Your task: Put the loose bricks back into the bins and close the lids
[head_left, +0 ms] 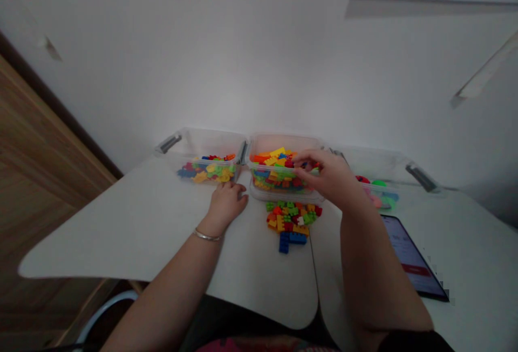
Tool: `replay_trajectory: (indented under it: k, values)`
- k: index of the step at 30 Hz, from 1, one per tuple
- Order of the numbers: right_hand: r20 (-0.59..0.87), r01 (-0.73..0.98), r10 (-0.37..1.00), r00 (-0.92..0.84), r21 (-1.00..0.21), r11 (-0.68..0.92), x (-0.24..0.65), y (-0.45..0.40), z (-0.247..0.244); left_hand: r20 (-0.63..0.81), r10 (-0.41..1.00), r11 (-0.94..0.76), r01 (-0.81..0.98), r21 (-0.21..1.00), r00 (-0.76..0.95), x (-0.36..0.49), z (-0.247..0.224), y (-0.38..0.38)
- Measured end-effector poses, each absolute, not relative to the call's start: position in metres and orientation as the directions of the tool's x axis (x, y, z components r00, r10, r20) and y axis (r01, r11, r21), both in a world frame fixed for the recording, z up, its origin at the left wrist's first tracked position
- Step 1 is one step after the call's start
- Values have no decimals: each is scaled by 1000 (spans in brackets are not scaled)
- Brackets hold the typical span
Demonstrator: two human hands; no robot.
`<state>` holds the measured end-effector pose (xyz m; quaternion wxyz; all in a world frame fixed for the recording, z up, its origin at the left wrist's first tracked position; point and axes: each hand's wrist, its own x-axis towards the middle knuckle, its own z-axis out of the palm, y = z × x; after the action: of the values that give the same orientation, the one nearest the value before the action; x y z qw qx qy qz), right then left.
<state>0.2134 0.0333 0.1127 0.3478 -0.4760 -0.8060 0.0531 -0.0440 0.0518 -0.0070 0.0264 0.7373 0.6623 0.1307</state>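
The right hand (324, 176) is held curled over the middle box (283, 142), its grip unclear; the left hand (226, 204) is rested, released, on the table (121, 228).

A thin silver bangle (207, 235) circles the left wrist (215, 221).

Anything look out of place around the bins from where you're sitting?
Yes: a loose heap of plastic building bricks lies directly on the white desk, just in front of the middle clear plastic bin. It stands out because the other bricks are inside bins.
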Motion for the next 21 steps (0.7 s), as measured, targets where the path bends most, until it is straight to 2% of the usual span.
replay_trajectory:
  k: [3, 7, 9, 17, 21]
  values:
    - [261, 724, 799, -541, -339, 601, 201, 25, 112, 161, 983, -120, 968, 220, 86, -43, -6, 51]
    - [25, 789, 811, -584, -218, 575, 181, 26, 100, 166, 983, -117, 970, 215, 81, -42, -5, 50]
    - [-8, 798, 806, -592, -149, 584, 172, 29, 92, 175, 981, -119, 970, 211, 83, -42, -5, 50]
    - [-111, 815, 809, -577, -18, 579, 150, 31, 69, 183, 979, -129, 968, 214, 90, -43, -7, 51]
    - [-112, 828, 828, -550, 52, 558, 143, 28, 65, 183, 979, -126, 968, 215, 86, -43, -7, 51]
